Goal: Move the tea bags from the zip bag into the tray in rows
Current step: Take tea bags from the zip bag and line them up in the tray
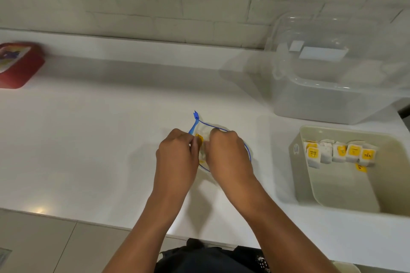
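Both hands work at the mouth of the clear blue-rimmed zip bag (224, 131) on the white counter: the left hand (177, 157) pinches a yellow-tagged tea bag (199, 138), and the right hand (228, 153) has its fingers curled on the bag. A pick-out step, I'd say; next it goes right, to the beige plastic tray (297, 184), beside the row of tea bags (339, 153) at its far end.

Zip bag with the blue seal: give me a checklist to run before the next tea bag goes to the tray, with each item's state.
1. Clear zip bag with blue seal open at the mouth: ok.
2. Left hand at the bag's mouth: ok.
3. Right hand reaching inside: ok.
4. Yellow-tagged tea bag gripped by the fingers: cannot tell.
5. Beige plastic tray has free floor in front of its first row of tea bags: ok.
6. Row straight: not ok, one yellow tag lies loose in front.
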Demonstrator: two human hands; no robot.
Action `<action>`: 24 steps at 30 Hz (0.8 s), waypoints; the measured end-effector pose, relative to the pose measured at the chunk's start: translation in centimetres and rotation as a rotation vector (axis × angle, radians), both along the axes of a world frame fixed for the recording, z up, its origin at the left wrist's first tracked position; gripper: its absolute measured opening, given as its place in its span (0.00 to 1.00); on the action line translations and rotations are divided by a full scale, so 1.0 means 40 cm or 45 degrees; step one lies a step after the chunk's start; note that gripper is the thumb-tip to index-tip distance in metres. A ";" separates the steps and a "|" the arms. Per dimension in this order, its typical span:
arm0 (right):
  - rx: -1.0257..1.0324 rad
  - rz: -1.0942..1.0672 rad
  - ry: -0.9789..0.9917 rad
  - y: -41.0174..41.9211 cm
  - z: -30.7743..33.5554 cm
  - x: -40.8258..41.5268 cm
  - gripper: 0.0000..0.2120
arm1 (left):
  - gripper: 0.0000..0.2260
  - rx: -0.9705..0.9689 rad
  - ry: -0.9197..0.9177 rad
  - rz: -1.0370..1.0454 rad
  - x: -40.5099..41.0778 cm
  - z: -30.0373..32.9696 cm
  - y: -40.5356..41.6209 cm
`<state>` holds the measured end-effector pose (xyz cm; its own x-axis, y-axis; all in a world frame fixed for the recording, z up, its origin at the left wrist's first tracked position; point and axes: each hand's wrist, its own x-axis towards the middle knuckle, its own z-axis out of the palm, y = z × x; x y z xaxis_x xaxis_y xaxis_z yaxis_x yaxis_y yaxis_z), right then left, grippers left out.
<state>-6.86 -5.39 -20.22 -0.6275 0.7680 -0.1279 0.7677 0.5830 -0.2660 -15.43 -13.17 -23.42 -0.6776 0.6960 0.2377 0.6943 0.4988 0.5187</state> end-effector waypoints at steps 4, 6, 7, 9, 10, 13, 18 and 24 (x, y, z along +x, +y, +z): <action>0.106 0.052 0.173 0.008 0.009 0.016 0.06 | 0.09 0.136 0.039 0.037 -0.014 -0.005 0.002; 0.215 0.067 0.471 0.000 -0.004 0.019 0.10 | 0.09 0.191 0.054 0.045 -0.021 -0.004 0.006; 0.198 0.041 0.623 0.001 -0.009 0.023 0.12 | 0.08 0.216 0.055 0.039 -0.023 -0.003 0.008; 0.070 -0.018 0.818 0.007 -0.010 0.036 0.12 | 0.07 0.235 0.057 0.031 -0.029 -0.003 0.007; -0.041 -0.063 0.888 0.008 -0.008 0.045 0.12 | 0.07 0.227 0.060 0.027 -0.033 -0.005 0.004; -0.444 -0.192 1.086 0.011 -0.003 0.068 0.10 | 0.07 0.216 0.067 0.016 -0.048 -0.019 -0.014; -0.828 -0.306 1.215 0.028 -0.029 0.082 0.13 | 0.07 0.059 -0.065 -0.045 -0.062 -0.018 -0.040; -0.886 -0.219 1.227 0.018 -0.028 0.090 0.13 | 0.04 0.097 -0.053 -0.070 -0.021 0.034 -0.052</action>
<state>-3.25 -4.67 -21.32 -0.5895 0.8035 -0.0827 0.1333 -0.0042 -0.9911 -16.26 -15.24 -22.08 -0.6492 0.7134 0.2639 0.6966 0.4183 0.5829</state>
